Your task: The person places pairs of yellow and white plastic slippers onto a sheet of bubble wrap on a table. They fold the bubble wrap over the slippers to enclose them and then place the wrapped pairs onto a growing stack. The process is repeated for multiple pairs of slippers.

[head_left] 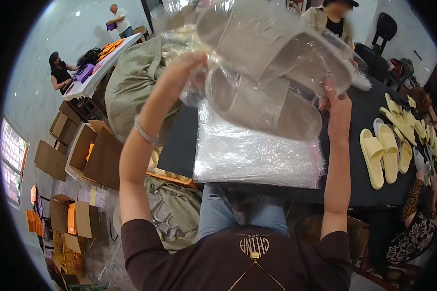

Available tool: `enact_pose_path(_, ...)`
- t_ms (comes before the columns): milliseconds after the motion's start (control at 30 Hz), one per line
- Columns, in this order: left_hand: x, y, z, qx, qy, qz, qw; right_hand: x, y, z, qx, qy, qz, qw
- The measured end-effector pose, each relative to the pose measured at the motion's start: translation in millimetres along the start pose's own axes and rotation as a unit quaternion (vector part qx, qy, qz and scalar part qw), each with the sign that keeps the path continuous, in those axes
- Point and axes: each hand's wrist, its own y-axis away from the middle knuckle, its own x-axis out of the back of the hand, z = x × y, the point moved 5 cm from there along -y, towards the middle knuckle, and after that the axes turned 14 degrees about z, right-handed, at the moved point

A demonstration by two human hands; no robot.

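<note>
A pair of greyish-beige slide sandals (257, 104) in a clear plastic bag is held up in front of me, slightly blurred. My left hand (193, 68) is closed on the bag's left side, its fingertips partly hidden by crinkled film. On the other side, my right hand (337, 106) grips the bagged sandals near their lower right end, with the thumb on top. Below them, a stack of flat clear plastic bags (257, 155) lies on the black table (179, 145).
Pale yellow slide sandals (371, 157) line the table's right side, beside a person in a patterned garment (412, 237). A large green sack (131, 82) stands to the left, with open cardboard boxes (99, 162) on the floor. Other people are around farther tables.
</note>
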Motion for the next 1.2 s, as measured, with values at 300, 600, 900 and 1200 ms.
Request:
enact_pose_path(300, 44, 55, -202, 0.182, -0.065, -0.006, 0.981, 55, -5, 171, -0.113, 0.236, -0.182, 0.948)
enact_pose_path(600, 60, 72, -183, 0.226, -0.173, -0.129, 0.95, 28, 1, 178, -0.184, 0.25, -0.197, 0.93)
enact_pose_path(900, 64, 100, -154, 0.11, -0.224, -0.089, 0.964, 46, -10, 164, -0.08, 0.209, -0.134, 0.965)
enact_pose_path(1200, 65, 121, -165, 0.211, -0.03, 0.007, 0.977, 46, 9, 149, -0.095, 0.449, -0.24, 0.856)
